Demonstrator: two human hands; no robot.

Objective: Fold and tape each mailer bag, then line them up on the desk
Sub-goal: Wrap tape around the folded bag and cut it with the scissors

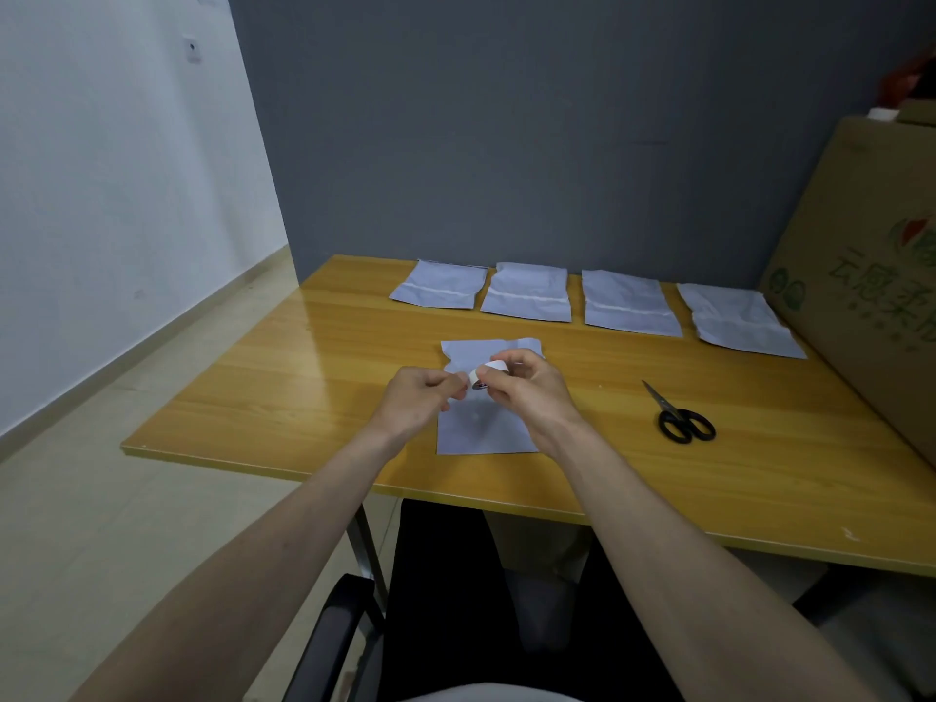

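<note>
A pale mailer bag (481, 428) lies flat in the middle of the wooden desk (283, 377), its top edge crumpled. Above it my right hand (532, 392) grips a small white tape roll (487, 373). My left hand (415, 400) pinches at the roll's left side, where the tape end seems to be; the end itself is too small to make out. Along the desk's far edge lie several folded mailer bags in a row, each with a white tape strip across it, from the leftmost bag (439, 285) to the rightmost bag (737, 316).
Black-handled scissors (678, 418) lie on the desk to the right of the hands. A big cardboard box (871, 276) stands against the desk's right end. A grey wall backs the desk. A chair armrest (329, 640) shows below the front edge.
</note>
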